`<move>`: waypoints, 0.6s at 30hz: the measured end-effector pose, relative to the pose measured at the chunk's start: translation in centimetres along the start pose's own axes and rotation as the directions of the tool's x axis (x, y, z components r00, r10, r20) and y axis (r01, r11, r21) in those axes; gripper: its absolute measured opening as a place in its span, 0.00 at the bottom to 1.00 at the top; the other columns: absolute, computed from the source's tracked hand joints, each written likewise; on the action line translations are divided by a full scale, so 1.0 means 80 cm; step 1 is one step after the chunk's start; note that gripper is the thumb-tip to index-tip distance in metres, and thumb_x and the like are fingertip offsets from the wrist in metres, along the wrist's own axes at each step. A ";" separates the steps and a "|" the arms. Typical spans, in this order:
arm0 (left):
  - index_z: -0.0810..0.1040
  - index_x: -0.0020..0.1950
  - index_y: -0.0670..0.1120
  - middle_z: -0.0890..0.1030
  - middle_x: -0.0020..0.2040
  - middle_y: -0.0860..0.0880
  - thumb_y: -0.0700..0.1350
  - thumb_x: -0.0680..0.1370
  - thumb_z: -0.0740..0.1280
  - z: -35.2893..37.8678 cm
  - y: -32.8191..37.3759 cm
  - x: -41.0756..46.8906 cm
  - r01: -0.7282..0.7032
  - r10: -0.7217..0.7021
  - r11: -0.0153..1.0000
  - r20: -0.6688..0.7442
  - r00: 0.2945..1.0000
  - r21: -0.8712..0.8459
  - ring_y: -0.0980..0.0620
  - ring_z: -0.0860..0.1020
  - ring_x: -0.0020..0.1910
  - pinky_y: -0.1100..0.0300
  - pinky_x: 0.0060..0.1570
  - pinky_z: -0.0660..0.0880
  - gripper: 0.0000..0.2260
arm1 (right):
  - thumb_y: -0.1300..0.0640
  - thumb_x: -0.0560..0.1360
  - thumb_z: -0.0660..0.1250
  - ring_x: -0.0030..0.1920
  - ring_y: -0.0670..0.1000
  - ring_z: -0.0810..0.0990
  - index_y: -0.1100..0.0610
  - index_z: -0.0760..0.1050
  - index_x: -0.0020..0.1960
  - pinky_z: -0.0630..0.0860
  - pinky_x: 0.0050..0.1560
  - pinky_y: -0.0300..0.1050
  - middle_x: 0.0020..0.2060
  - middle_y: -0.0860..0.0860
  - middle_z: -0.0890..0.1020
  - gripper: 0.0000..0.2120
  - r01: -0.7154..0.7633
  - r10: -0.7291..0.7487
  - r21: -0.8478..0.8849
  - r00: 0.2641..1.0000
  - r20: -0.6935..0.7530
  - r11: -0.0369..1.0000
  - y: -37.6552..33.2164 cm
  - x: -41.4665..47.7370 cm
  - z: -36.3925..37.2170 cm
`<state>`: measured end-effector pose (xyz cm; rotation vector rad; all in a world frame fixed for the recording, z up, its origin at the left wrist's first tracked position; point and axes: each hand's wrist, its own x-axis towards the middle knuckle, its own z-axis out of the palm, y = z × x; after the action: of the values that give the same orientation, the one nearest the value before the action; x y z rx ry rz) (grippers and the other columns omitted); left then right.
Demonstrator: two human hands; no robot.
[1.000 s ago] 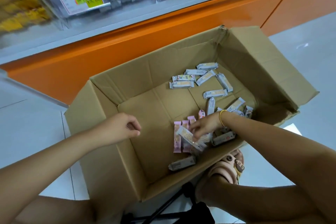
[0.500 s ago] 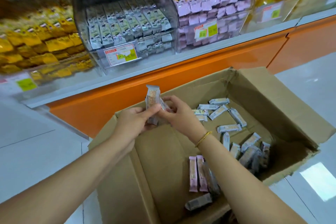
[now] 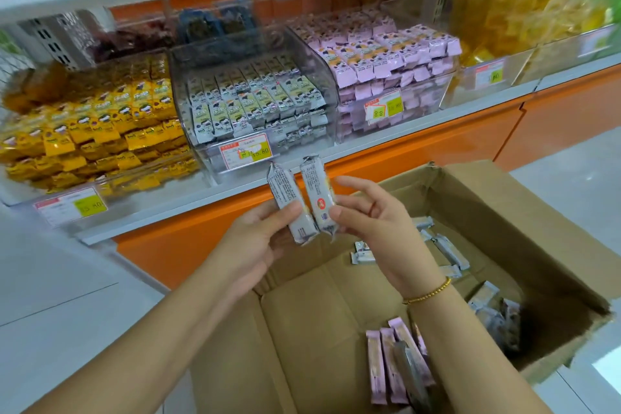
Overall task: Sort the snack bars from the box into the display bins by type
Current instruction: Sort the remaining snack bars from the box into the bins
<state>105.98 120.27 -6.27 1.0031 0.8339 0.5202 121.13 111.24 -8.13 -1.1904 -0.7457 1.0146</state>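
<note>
Left hand point(image 3: 258, 239): at 6 o'clock of the view centre. The thumb is pressed across the lower half of the left grey foil-wrapped snack bar point(image 3: 285, 202) and the fingers are curled behind it, a closed grip on the wrapper.
Left grey bar, attitude: upright, top leaning toward 11 o'clock, printed back facing the camera.
Right hand point(image 3: 379, 228): at 3 o'clock of the left hand. The thumb tip touches the 3 o'clock edge of the right grey foil-wrapped snack bar point(image 3: 317, 191). The index finger is straight and points to 10 o'clock. The other fingers are loosely bent and clear of the wrapper, so the hand is spread, not clamped.
Right grey bar, attitude: upright, just beside the left one, lower ends touching, with a red round mark on its face. Whether left-hand fingers support it from behind cannot be told.
Location of both bars: in the air at 6 o'clock of the clear plastic bin of grey bars point(image 3: 248, 101), in front of the orange shelf base point(image 3: 420, 151).
Brown cardboard box point(image 3: 524, 245): open, at 5 o'clock of the hands.
Box contents: pink wrapped bars point(image 3: 383, 366) at 6 o'clock inside, loose grey bars point(image 3: 450, 250) at 1 o'clock.
White price label point(image 3: 244, 150): on the grey bin front.
Clear bin of pink bars point(image 3: 383, 50): at 3 o'clock of the grey bin.
Clear bin of yellow bars point(image 3: 100, 124): at 9 o'clock of the grey bin.
Gold bead bracelet point(image 3: 428, 294): on the right wrist.
</note>
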 end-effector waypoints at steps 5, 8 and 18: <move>0.78 0.57 0.41 0.84 0.52 0.41 0.42 0.70 0.66 0.003 0.012 0.003 0.078 -0.058 0.986 0.132 0.990 -0.151 0.49 0.84 0.44 0.59 0.41 0.81 0.16 | 0.64 0.69 0.74 0.46 0.49 0.81 0.53 0.75 0.61 0.81 0.42 0.44 0.47 0.50 0.83 0.22 0.123 -0.164 -0.242 0.973 -0.160 0.963 -0.015 0.001 0.002; 0.78 0.57 0.41 0.83 0.52 0.42 0.41 0.71 0.65 0.004 0.014 0.007 0.078 -0.051 0.981 0.157 0.986 -0.175 0.49 0.84 0.44 0.59 0.42 0.81 0.15 | 0.64 0.69 0.75 0.46 0.48 0.81 0.49 0.75 0.61 0.82 0.40 0.42 0.48 0.48 0.83 0.24 0.110 -0.157 -0.290 0.977 -0.144 0.951 -0.015 -0.002 0.008; 0.75 0.64 0.44 0.82 0.57 0.43 0.40 0.71 0.66 0.002 0.016 0.003 0.018 -0.012 0.999 0.208 0.978 -0.027 0.46 0.81 0.55 0.54 0.54 0.79 0.20 | 0.59 0.69 0.75 0.38 0.40 0.80 0.43 0.76 0.60 0.81 0.40 0.39 0.48 0.46 0.81 0.23 0.106 -0.189 -0.410 0.967 -0.170 0.906 -0.010 -0.010 0.023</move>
<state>106.20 120.94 -5.19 1.0046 0.6456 0.4055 119.33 111.15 -6.91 -1.5383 -0.8889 0.6129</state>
